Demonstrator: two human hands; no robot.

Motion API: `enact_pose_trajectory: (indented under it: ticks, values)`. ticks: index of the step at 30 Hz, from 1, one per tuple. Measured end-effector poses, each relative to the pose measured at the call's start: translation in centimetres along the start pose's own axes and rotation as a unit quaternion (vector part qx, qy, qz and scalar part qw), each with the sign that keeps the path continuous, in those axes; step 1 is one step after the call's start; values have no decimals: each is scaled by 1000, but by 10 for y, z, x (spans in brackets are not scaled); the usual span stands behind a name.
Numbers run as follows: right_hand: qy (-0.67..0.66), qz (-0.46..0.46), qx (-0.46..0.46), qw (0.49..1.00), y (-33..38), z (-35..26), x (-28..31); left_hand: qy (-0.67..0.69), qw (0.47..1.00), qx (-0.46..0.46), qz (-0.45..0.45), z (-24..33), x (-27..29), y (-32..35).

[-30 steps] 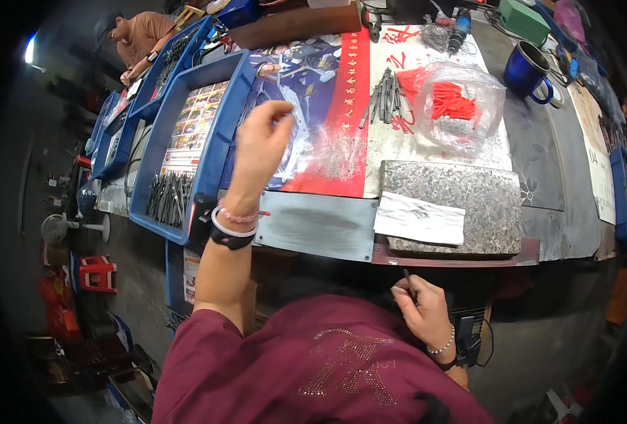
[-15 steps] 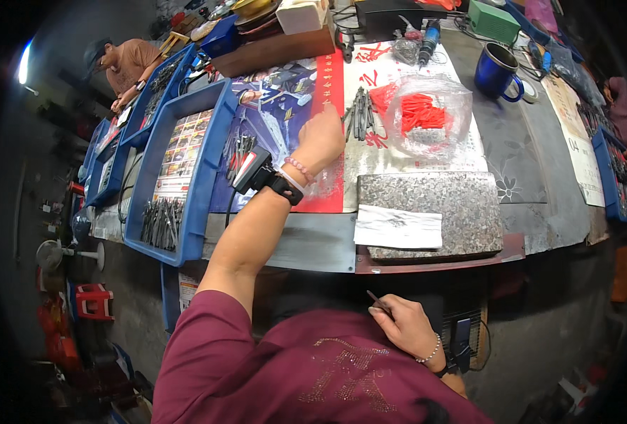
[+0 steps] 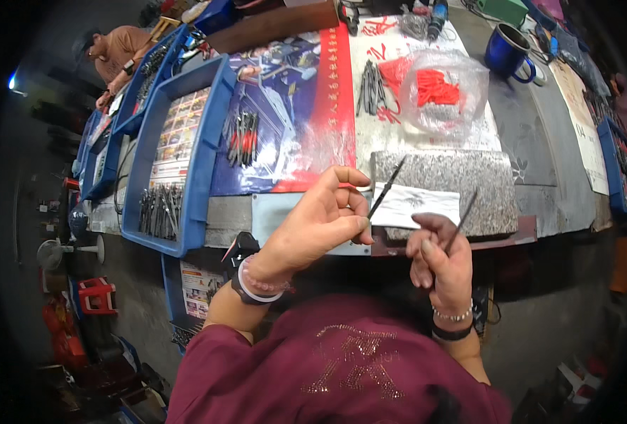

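Note:
My left hand (image 3: 324,219) pinches a slim black pointed rod (image 3: 387,185) between thumb and finger, its tip slanting up over a speckled stone slab (image 3: 483,191). A thin dark stick (image 3: 466,215) rises from my right hand (image 3: 444,258), whose fingers are curled and slightly blurred. Both hands are at the table's front edge, a small gap apart. Behind them a folded white cloth or paper (image 3: 426,205) with dark smudges lies on the slab. Left of the slab, a bunch of dark pieces with red parts (image 3: 243,141) rests on a blue poster. Further back are grey slender pieces (image 3: 372,88).
A clear plastic bag (image 3: 472,106) holds small red pieces (image 3: 437,88). A blue bin (image 3: 133,205) with dark slender pieces stands at the left. A blue mug (image 3: 505,53) is at the back right. Another person (image 3: 119,53) works at the far left.
My left hand has come back from the far part of the table and now holds a black rod. My right hand has risen from near my body, still holding its dark stick.

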State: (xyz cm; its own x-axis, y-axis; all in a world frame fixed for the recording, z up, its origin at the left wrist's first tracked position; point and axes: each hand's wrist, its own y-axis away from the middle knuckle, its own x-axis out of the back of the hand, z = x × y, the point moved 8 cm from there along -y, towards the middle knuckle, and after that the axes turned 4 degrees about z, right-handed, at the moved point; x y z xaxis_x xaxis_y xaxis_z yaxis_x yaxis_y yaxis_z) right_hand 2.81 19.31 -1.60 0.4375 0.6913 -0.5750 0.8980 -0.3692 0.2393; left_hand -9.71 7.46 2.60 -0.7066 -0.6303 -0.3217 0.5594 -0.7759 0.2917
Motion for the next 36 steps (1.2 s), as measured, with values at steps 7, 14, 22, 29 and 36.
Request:
enact_pose_trajectory:
  ticks: [7,14,22,29,36]
  values:
    - [-34,8,-29,999,-18,12,-16,20,1000,-2,-19,-40,-11,12]
    - [12,-31,9,999,-14,2,-23,146,981,-110,67,-28,14,27]
    - [540,80,209,811,-60,-119,-7,249,957,-123,81,-22,46,47]
    - [771,-2,314,554,-182,-118,-9,274,954,-75,95,-41,58,58]
    - [855,-3,302,422,-216,-95,-2,253,959,-34,126,-56,74,67]
